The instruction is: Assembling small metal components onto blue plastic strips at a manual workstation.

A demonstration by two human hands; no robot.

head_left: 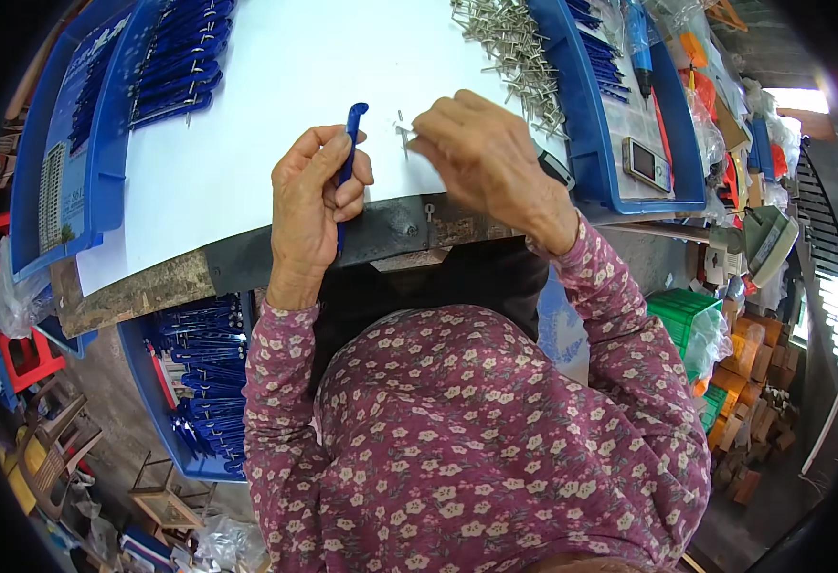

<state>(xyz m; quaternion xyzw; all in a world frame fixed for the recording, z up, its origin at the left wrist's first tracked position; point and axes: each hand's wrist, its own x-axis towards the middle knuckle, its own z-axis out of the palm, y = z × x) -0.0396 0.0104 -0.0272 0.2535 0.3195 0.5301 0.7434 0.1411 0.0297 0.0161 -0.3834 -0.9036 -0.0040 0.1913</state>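
Note:
My left hand [309, 196] is closed around a slim blue rod with a bent, rounded top end [355, 116], held upright over the table's near edge. Its lower end shows below my fingers. To the right of it, my right hand [481, 148] is pinched at the fingertips and somewhat smeared by motion. A small T-shaped silver metal pin [403, 130] sticks out at those fingertips, apart from the rod. Beyond my right hand lies a heap of similar metal pins [514, 57] on the white sheet [314, 48].
Bundled blue rods [180, 57] lie at the far left beside a blue tray [104, 196]. Another blue tray [619, 203] on the right holds a small device [646, 164] and more blue pieces. Below the table edge, a blue bin [142, 401] is full of blue rods.

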